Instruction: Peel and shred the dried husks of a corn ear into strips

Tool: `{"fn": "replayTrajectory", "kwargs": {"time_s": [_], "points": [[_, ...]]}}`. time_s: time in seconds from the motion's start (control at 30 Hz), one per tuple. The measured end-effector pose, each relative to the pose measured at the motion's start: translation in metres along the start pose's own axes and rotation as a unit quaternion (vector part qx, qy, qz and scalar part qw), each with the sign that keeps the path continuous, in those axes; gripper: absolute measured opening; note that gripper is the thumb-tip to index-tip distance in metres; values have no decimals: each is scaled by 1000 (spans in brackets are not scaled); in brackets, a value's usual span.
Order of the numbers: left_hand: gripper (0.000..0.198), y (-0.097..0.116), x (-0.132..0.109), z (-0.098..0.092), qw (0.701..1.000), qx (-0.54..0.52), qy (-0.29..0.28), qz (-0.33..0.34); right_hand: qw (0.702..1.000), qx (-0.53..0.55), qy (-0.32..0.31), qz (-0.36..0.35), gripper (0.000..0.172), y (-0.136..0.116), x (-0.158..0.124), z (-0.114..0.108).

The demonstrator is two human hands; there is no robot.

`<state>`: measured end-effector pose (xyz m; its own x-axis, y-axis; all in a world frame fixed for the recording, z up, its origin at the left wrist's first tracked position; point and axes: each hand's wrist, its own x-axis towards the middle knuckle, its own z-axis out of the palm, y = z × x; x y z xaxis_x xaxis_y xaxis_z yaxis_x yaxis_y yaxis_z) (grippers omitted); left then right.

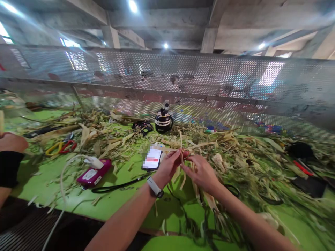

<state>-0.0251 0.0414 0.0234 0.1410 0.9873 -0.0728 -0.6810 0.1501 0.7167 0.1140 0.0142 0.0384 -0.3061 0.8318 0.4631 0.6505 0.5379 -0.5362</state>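
Over the green table, my left hand (170, 165), with a watch (155, 187) on its wrist, pinches dried corn husk strips (181, 141) near their crossing point. From the other side, my right hand (200, 171) is closed on the same strips, its thumb and fingers close to my left fingertips. One strip points upward and another reaches off to the right. Longer strips (209, 198) hang below my hands. The exact grip of each finger is partly hidden. Just left of my hands lies a lit phone (153, 158).
Husk scraps (243, 157) cover much of the green table (112, 198). A black jug (163, 121) stands before a perforated metal screen (167, 76). Scissors (61, 148) and a purple power bank (94, 173) with a white cable lie left. Another person's hand (12, 143) shows at far left.
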Motion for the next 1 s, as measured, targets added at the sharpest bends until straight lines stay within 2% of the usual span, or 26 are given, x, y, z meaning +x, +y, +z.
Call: {"fn": "replayTrajectory", "kwargs": {"time_s": [0.1, 0.23, 0.33, 0.43, 0.5, 0.57, 0.63, 0.67, 0.73, 0.8, 0.87, 0.93, 1.0], "points": [[28, -1, -2, 3, 1000, 4, 5, -5, 979, 169, -73, 92, 31, 13, 0, 17], [30, -1, -2, 3, 999, 15, 29, 30, 913, 343, -112, 192, 35, 18, 0, 22], [30, -3, -1, 1, 998, 34, 33, 32, 886, 401, -112, 206, 45, 11, -3, 23], [28, -4, -3, 0, 996, 72, 27, 37, 877, 417, -129, 202, 39, 7, -5, 26], [27, -2, -5, 0, 992, 113, 19, 54, 889, 396, -140, 182, 31, 8, -5, 26], [24, 1, -8, -1, 982, 166, 14, 88, 922, 333, -135, 145, 30, 10, -3, 22], [20, 5, -8, -3, 972, 206, 26, 106, 963, 225, -111, 98, 31, 13, -1, 16], [21, 6, -7, -3, 976, 193, 33, 91, 980, 160, -91, 70, 30, 13, 0, 12], [21, 7, -3, -4, 981, 167, 62, 79, 999, 24, -46, 5, 28, 13, 0, 6], [24, 6, 1, -5, 988, 116, 83, 66, 995, -91, 0, -52, 27, 10, -1, 0], [27, 6, 3, -5, 990, 108, 60, 66, 982, -163, 43, -90, 22, 8, -2, -3], [28, 6, 3, -6, 988, 136, 12, 71, 973, -184, 80, -111, 16, 7, -1, -6], [29, 7, 1, -6, 985, 159, -30, 63, 976, -160, 100, -108, 13, 8, 1, -8]]}}
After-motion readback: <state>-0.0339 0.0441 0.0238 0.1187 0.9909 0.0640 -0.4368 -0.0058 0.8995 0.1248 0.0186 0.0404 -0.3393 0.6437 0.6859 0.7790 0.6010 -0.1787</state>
